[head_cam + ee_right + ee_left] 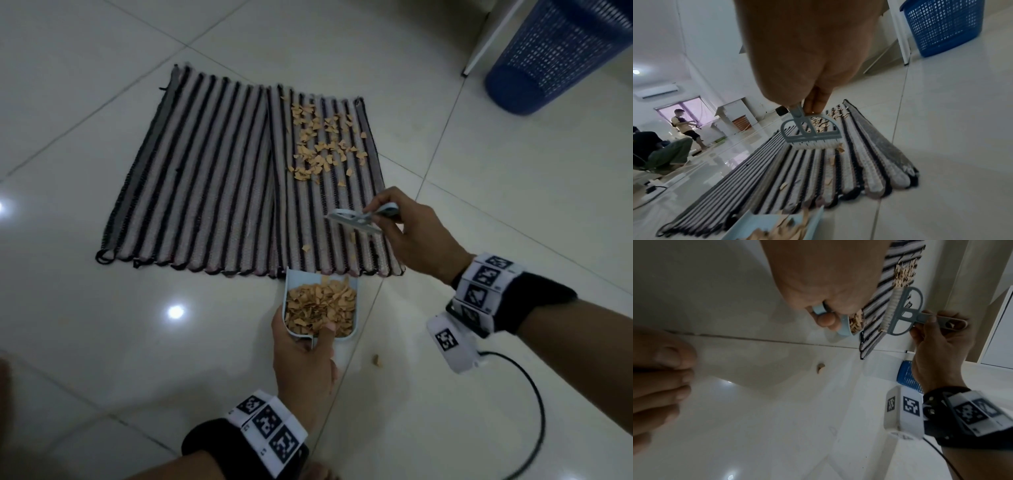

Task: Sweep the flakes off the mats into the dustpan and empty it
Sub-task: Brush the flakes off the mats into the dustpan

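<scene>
Two striped mats (212, 178) lie side by side on the tiled floor. Tan flakes (325, 144) are scattered over the far part of the right mat (849, 162), and a few lie nearer its front edge. A light blue dustpan (291, 284), heaped with flakes, sits at that front edge. My left hand (301, 356) grips its handle, thumb on top. My right hand (411, 233) holds a small grey-blue brush (356, 221) by its handle, the bristles (816, 144) low over the mat's near half.
A blue perforated basket (561, 51) stands at the far right, beside a white frame leg (486, 41). One stray flake (376, 359) lies on the floor right of the dustpan. A black cable (534, 404) loops behind my right wrist. People are far off in the room.
</scene>
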